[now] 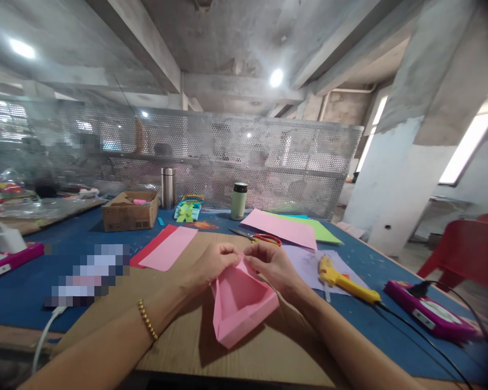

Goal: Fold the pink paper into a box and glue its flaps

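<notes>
Together, both hands are at work on one pink paper box (pixel 248 325), pinching its far corner, the left hand (pixel 216 264) and right hand (pixel 271 264) almost fingertip to fingertip. The box hangs open and tilted toward the person, over a brown cardboard sheet (pixel 174 344) on the blue table (pixel 12 298); whether its lower edge touches the cardboard is hard to tell. A beaded bracelet (pixel 146 319) circles the left wrist. Just beyond the right hand lie red-handled scissors (pixel 267 239), and to its right a yellow glue gun (pixel 350 285) rests partly on pale purple paper (pixel 299 261). Left of the hands, a pink sheet (pixel 174 248) overlaps a red one.
</notes>
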{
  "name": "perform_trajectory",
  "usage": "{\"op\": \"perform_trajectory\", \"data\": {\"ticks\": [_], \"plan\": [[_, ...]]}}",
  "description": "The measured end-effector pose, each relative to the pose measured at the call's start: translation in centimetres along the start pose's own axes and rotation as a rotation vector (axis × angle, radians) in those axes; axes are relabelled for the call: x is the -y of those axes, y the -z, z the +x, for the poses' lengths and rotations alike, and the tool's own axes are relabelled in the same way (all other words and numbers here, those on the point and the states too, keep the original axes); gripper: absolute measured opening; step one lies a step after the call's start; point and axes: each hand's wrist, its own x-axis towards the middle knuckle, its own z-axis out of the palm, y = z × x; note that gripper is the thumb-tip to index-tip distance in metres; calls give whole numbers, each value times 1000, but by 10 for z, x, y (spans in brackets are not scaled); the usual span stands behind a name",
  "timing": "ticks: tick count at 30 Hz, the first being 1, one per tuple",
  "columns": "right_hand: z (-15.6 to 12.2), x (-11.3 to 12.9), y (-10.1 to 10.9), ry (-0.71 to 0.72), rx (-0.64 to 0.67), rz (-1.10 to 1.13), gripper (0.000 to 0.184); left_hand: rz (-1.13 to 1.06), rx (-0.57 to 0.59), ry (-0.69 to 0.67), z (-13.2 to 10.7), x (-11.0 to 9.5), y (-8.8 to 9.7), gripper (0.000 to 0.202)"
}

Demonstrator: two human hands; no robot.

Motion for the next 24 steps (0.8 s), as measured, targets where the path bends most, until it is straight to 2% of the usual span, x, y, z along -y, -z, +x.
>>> {"op": "perform_trajectory", "data": {"ticks": [15, 19, 24], "plan": [[0, 2, -1, 34, 37, -3, 12, -27, 14, 25, 4, 9, 3, 12], [-1, 3, 0, 58, 41, -11, 12, -51, 38, 30, 2, 5, 3, 12], [-1, 3, 0, 86, 39, 11, 9, 3, 12, 38, 0, -3, 4, 13]]}}
